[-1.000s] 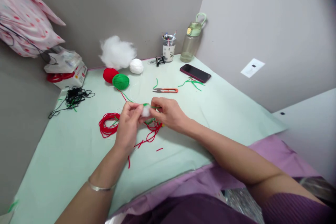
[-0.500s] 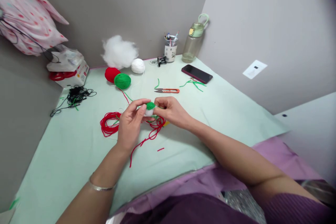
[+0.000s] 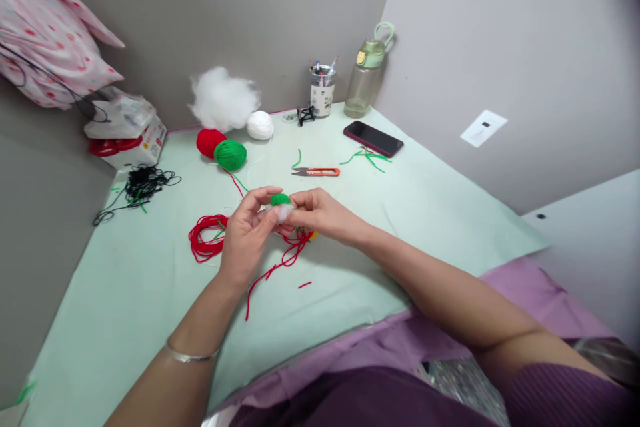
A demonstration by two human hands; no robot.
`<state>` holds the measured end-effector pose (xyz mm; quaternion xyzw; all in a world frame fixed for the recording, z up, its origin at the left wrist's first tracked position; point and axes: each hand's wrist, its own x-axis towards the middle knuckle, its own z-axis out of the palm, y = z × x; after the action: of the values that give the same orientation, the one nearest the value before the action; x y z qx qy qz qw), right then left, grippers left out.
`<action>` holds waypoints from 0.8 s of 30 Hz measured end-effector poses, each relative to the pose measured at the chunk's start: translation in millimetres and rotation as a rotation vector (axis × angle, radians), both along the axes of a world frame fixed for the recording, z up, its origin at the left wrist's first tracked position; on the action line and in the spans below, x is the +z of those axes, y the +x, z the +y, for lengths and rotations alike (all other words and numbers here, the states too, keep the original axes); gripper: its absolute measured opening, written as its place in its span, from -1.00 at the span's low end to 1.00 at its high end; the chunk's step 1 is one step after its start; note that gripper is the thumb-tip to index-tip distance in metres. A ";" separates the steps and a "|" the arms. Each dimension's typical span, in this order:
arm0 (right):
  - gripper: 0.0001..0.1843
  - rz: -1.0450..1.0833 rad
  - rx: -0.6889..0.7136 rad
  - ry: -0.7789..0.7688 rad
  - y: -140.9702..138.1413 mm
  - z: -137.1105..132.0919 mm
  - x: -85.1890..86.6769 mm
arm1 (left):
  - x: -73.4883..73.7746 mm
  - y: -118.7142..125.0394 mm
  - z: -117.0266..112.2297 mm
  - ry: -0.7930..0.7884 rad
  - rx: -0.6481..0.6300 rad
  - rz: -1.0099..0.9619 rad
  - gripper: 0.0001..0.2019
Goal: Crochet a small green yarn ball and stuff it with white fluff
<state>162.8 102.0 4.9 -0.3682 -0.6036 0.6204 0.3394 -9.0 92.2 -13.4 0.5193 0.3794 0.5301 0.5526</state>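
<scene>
Stitchwork in green (image 3: 281,199) sits between the two hands, with a white tuft (image 3: 283,214), probably stuffing, showing along its near side. The left hand (image 3: 246,227) pinches the work, thumb on the near side and fingers curled over the far edge; the right hand (image 3: 325,215) closes thumb and fingers at the right edge, though whether on the tuft, the stitches or a strand cannot be told. Pushing too hard there could make the tuft bulge out or stretch the stitches, and a slack left pinch could let the small piece slip. Below the hands, a tangle of red yarn (image 3: 291,257) lies on the surface (image 3: 350,283); a finger hooking one of its loops might drag it along. Just left of the left hand rests a red coil (image 3: 209,252). Beyond the right hand lie the snips (image 3: 305,172), tips toward the left, where a careless reach might meet the points. Farther out past the left hand are a green ball (image 3: 231,155) and a red ball (image 3: 210,143); red and green strands run from beside them toward that hand and could cross and knot.
</scene>
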 end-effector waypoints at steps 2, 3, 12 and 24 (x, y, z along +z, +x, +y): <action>-0.70 -0.054 -0.002 0.078 -2.0 -3.1 1.0 | -2.1 0.8 0.5 0.010 0.035 -0.004 -0.77; -0.72 -0.075 -0.008 0.114 -2.8 -4.1 1.4 | -3.2 0.8 0.7 0.010 0.055 -0.001 -0.79; -0.60 -0.162 -0.205 0.211 -7.6 0.1 -5.2 | -8.8 2.9 -3.9 0.011 0.056 0.033 -0.83; -0.82 -0.574 -0.088 0.641 -11.5 -14.1 -2.0 | -14.3 4.0 3.7 -0.027 0.160 0.027 -0.84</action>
<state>151.2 87.9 2.9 -0.4270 -0.8195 0.2589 0.2811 -5.0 95.9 -27.6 0.4868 0.4343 0.5604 0.5102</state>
